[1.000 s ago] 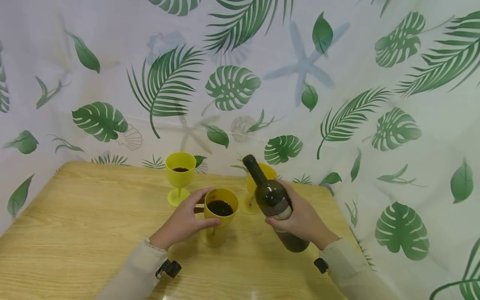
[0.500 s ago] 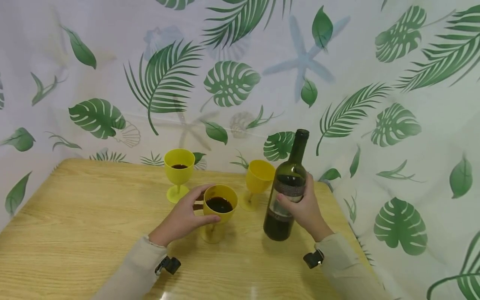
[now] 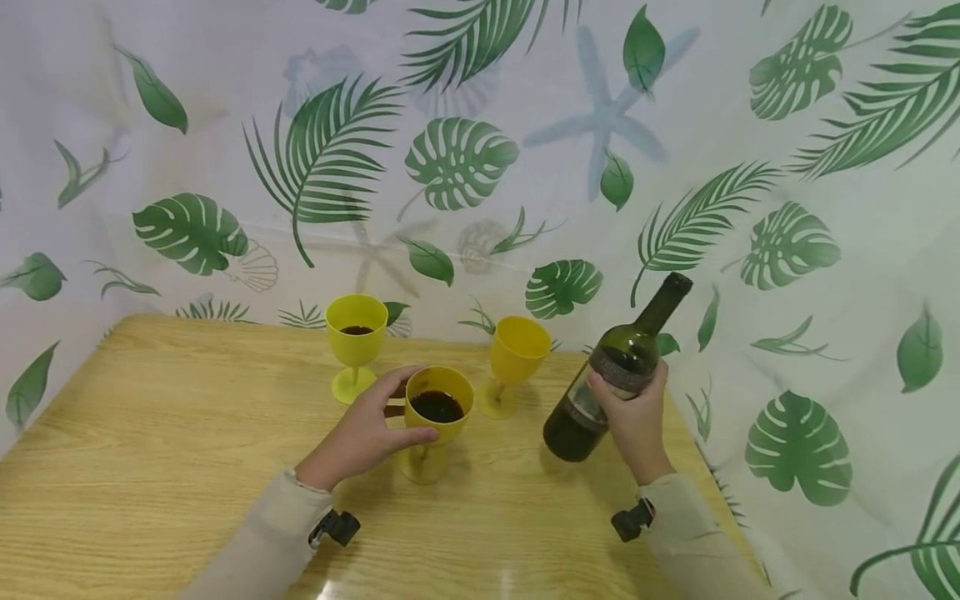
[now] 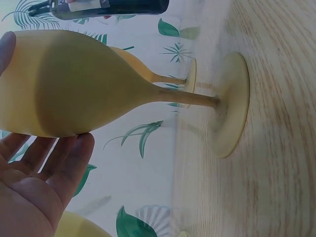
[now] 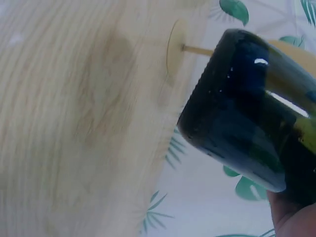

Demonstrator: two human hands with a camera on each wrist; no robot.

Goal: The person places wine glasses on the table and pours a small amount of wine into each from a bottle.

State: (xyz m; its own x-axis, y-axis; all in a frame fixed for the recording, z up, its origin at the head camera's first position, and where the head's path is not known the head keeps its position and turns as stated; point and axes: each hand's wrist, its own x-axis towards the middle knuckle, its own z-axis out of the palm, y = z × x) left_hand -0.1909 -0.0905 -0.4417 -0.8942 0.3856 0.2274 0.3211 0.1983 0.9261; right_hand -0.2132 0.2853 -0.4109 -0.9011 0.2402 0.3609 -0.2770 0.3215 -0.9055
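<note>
In the head view my left hand [image 3: 360, 433] holds the bowl of a yellow wine goblet [image 3: 452, 432], thumb on the near side and fingers on the far side. Dark liquid fills part of it. The left wrist view shows its foot [image 4: 232, 106] standing on the table. My right hand [image 3: 637, 421] grips a dark green wine bottle [image 3: 576, 429] round its labelled body. The bottle is held up off the table, its uncorked neck leaning to the right. Its base [image 5: 212, 89] faces the right wrist camera. Dark liquid shows inside the bottle.
Behind the held goblet stand two more yellow goblets: one at the left [image 3: 356, 346] with a little dark liquid, and one at the right [image 3: 517, 354] with no liquid visible. A leaf-printed curtain [image 3: 480, 242] hangs beyond the wooden table [image 3: 187, 433].
The right hand has swung the bottle rightward, away from the held goblet; its neck has turned from pointing left, through nearly upright, to leaning right. The left hand has stayed on its goblet.
</note>
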